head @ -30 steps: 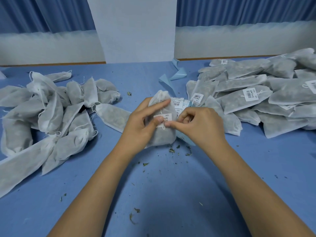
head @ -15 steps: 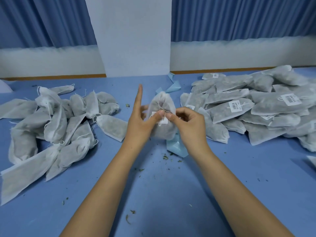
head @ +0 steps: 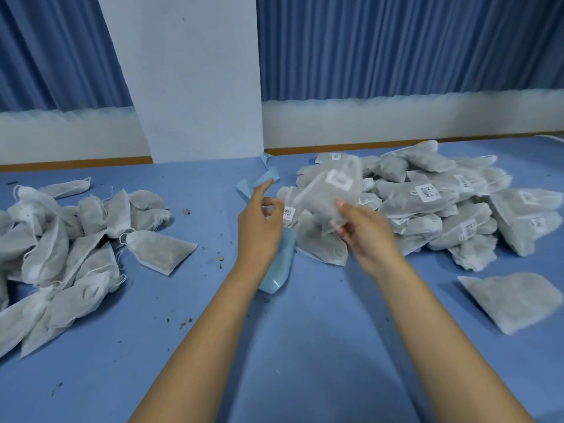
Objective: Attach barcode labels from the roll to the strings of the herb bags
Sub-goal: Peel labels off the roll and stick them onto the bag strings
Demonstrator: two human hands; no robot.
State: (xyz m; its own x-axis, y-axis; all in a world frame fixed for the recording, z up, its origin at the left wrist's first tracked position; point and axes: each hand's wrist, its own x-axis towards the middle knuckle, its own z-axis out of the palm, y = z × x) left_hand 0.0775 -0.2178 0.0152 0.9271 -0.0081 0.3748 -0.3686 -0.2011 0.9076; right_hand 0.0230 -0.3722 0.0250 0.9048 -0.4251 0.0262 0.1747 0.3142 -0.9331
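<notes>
Herb bag [head: 329, 193], who has it?
Pinched at its lower end by the right hand [head: 366, 233], raised over the labelled pile [head: 427, 206] at two o'clock.
And the left hand [head: 259, 227]?
Fingers loosely spread, holding nothing, at its nine o'clock.

My left hand [head: 259, 230] and my right hand [head: 366, 236] are above a blue table [head: 305, 346]. Dry herb crumbs [head: 220, 258] lie just left of my left hand, with a few more nearer me beside that forearm. Beyond both hands, past the table's far edge, a white pillar [head: 195, 80] stands between blue curtains [head: 396, 44]. A white band [head: 396, 123] and a wooden strip [head: 76, 164] run below them.
</notes>
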